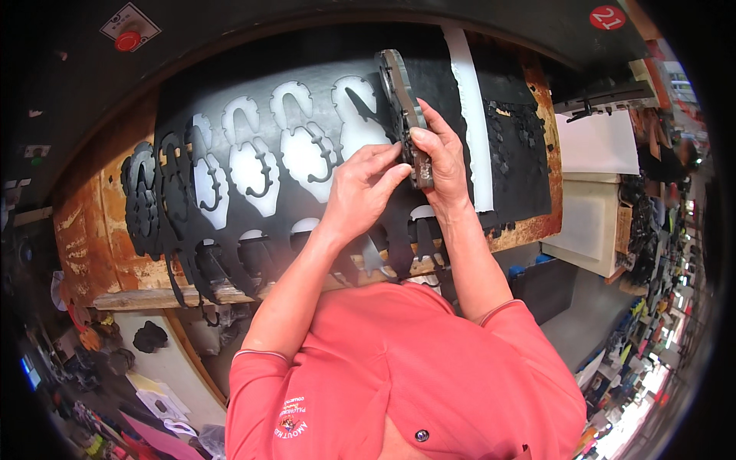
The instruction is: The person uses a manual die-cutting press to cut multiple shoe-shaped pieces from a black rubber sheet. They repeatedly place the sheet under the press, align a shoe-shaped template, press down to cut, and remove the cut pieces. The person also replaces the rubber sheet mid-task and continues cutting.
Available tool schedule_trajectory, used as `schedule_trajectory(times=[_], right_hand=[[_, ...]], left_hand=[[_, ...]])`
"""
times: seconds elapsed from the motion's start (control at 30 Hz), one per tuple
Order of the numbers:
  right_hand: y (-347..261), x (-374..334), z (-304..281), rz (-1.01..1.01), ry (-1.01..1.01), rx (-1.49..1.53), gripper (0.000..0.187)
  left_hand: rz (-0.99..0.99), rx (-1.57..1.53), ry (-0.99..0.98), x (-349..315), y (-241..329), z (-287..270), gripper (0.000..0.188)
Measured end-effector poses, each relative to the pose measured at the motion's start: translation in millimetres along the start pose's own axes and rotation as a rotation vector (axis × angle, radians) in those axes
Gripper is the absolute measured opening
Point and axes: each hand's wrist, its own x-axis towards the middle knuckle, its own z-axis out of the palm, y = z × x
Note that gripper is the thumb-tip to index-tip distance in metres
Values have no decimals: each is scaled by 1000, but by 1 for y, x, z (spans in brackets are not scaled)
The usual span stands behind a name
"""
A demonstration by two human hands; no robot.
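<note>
A metal cutting die point(401, 107), long and curved in outline, is held on edge above the work surface. My right hand point(445, 157) grips its right side, thumb on the near face and fingers behind. My left hand point(360, 188) is at its lower left side, thumb and fingertips pressed to it; anything between those fingertips is hidden. Below lies a black sheet point(287, 172) with a row of shoe-shaped cut-outs, white board showing through them. Thin hooked black strips hang across several openings. At the sheet's left end sits a stack of cut black pieces point(142, 199).
The dark press head point(307, 15) spans the far side, with a red push button point(127, 41) at its left. A white strip point(469, 115) and crumpled black scrap point(521, 146) lie right of the sheet. The wooden bench edge point(123, 299) runs along the near side.
</note>
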Motion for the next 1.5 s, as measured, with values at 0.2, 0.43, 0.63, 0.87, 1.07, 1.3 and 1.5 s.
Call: schedule_trajectory(times=[0.2, 0.43, 0.63, 0.87, 1.07, 1.3, 1.5], right_hand=[[-1, -3, -3, 4, 51, -8, 59], [3, 1, -4, -32, 39, -86, 65], [5, 2, -12, -55, -13, -65, 64], [6, 4, -16, -55, -31, -122, 70], [8, 1, -10, -83, 15, -116, 72], [-17, -9, -12, -167, 4, -279, 64], [-4, 2, -8, -515, 130, -1381, 67]], left_hand=[[-214, -136, 148, -5, 3, -12, 23], [-99, 246, 520, -24, 11, -117, 20], [-170, 292, 899, -68, -2, -248, 25], [-348, 434, 1104, -114, -37, -326, 30], [-121, 1065, 1167, -111, -29, -327, 25], [148, 911, 573, -62, -35, -217, 38], [147, 1057, 539, -59, -39, -204, 37]])
